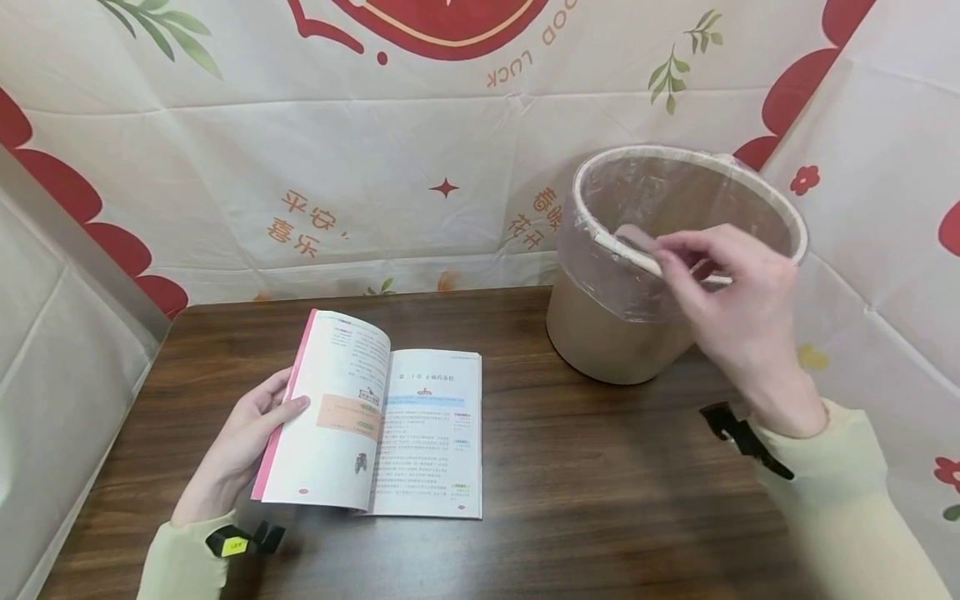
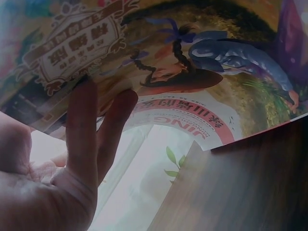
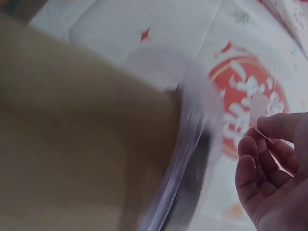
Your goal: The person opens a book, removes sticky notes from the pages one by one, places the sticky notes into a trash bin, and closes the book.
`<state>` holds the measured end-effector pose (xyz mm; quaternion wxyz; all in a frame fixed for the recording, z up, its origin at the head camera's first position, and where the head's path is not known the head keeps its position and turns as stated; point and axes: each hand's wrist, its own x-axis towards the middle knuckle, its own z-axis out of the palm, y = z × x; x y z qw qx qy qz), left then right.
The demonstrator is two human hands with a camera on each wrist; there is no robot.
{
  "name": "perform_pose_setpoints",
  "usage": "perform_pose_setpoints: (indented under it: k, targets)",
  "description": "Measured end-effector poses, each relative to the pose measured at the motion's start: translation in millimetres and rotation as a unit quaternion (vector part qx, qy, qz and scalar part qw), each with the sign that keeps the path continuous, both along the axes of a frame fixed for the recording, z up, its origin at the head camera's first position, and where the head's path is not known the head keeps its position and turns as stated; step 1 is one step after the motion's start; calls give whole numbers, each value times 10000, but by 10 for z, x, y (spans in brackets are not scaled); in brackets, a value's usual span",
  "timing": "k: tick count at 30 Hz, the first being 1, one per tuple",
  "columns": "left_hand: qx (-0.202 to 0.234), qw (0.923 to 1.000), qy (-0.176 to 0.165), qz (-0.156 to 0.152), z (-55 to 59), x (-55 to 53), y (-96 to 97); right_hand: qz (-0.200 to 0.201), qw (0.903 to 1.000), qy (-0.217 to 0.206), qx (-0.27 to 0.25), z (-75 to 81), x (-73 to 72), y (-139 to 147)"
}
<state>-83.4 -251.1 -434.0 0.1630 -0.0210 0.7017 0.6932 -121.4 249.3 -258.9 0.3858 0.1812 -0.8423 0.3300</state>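
An open book [image 1: 427, 450] with printed pages and a pink edge lies on the table, its left side raised. My left hand [image 1: 243, 433] grips that raised side, thumb on the page margin. In the left wrist view its fingers [image 2: 83, 127] press the illustrated cover [image 2: 207, 82] from beneath. At the right, my right hand [image 1: 750, 304] pinches a small, thin pale pink slip [image 1: 636, 237] between thumb and fingers. That hand is over the near rim of a tan bin [image 1: 600, 337]. The right wrist view shows the slip [image 3: 259, 108] sticking up from the fingertips.
A clear plastic liner [image 1: 611, 279] folds over the bin's white rim [image 1: 652, 152]. Dark wood tabletop [image 1: 570, 492] extends around the book. Behind stands a white printed cloth [image 1: 405, 167], with more cloth on both sides.
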Motion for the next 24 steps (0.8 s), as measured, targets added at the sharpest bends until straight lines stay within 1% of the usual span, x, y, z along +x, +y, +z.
perform_pose_setpoints:
  k: [2, 7, 10, 14, 18, 21, 24]
  targets:
    - [20, 10000, 2, -5, 6, 1, -5, -239, 9997, -57, 2, 27, -58, 102]
    - [-3, 10000, 12, -19, 21, 0, -6, -738, 9965, -376, 124, 54, -161, 307]
    - [-13, 10000, 18, -24, 23, 1, -6, -920, 9935, -611, 290, 75, -194, 387]
    - [9, 10000, 21, -36, 22, 1, -6, -1067, 9884, -980, 464, 99, -239, 476]
    - [46, 10000, 59, -60, 16, 4, -8, -1219, 9797, -1402, 756, 138, -281, 542]
    - [82, 9999, 93, -79, 10, 4, -11, -1369, 9707, -1697, 1012, 166, -302, 579]
    - [99, 9999, 113, -76, 7, 5, -12, -1494, 9614, -2000, 1154, 186, -320, 613]
